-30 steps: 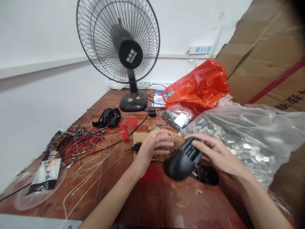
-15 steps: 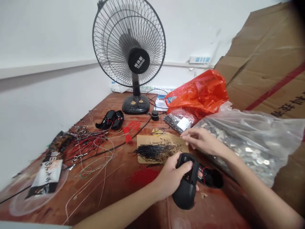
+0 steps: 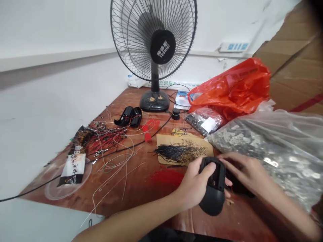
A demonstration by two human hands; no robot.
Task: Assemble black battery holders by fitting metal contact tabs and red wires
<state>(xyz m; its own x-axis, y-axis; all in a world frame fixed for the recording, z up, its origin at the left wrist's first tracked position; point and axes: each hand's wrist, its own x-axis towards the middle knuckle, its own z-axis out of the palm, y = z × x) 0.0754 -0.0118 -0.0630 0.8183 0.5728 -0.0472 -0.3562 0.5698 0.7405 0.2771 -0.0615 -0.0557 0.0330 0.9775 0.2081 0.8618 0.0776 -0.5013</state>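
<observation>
Right hand (image 3: 246,170) brought in to black plastic casing (image 3: 212,205); left hand (image 3: 194,186) hold unchanged

Half a second earlier the right hand was by the far right corner of the cardboard sheet (image 3: 163,138); its fingertips are now at the casing's upper right edge. The casing has remained in the left hand throughout that interval.

Left hand: closed around the casing near its middle and upper part. The thumb lies across the open recess on the upward face, with the palm along the left side. Fingers pass underneath, and fingertips emerge at the right side. The rounded end projects below the grip, toward the person.

Right hand: fingers bent, tips close together. Whether they pinch anything, or touch the casing, cannot be told.

Position: the casing is held above the wooden table (image 3: 141,188), on the near side of the cardboard sheet, which carries a pile of short black wires (image 3: 171,153). A dark shell (image 3: 243,191) lies on the table beneath the right hand, partly hidden by it. Beyond that hand, to its right, is a clear plastic bag of metal plates (image 3: 234,136).
</observation>
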